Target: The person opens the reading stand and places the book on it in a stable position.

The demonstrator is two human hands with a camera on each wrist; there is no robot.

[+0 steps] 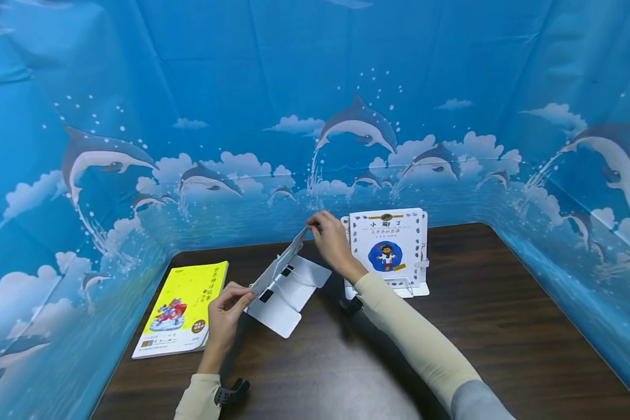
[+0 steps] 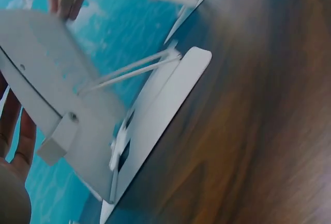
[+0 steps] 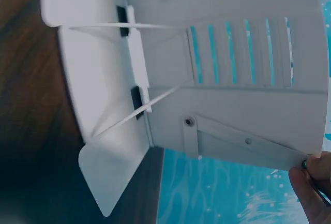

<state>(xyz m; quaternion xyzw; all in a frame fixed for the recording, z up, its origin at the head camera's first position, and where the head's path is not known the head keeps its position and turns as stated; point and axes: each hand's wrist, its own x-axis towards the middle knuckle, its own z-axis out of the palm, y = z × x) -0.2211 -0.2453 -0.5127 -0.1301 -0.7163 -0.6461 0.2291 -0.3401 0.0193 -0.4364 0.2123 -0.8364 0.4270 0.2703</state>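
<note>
A white metal book stand (image 1: 278, 309) stands on the dark wooden table, its back plate (image 3: 165, 69) tilted up from the flat base (image 2: 170, 94). Two thin wire arms (image 3: 129, 107) span from base to plate, and slots are cut through the plate. My left hand (image 1: 228, 309) pinches the plate's near edge; in the left wrist view some fingers (image 2: 23, 144) show beside the plate. With thumb and fingers, my right hand (image 1: 332, 240) grips the plate's far upper corner, beside a riveted metal strip (image 3: 248, 141).
On the left lies a yellow book (image 1: 189, 291) with a red figure on its cover. To the right, a second white stand (image 1: 419, 290) holds up a white picture book (image 1: 359, 254). A blue dolphin-print curtain (image 1: 273, 76) surrounds the brown table (image 1: 478, 303).
</note>
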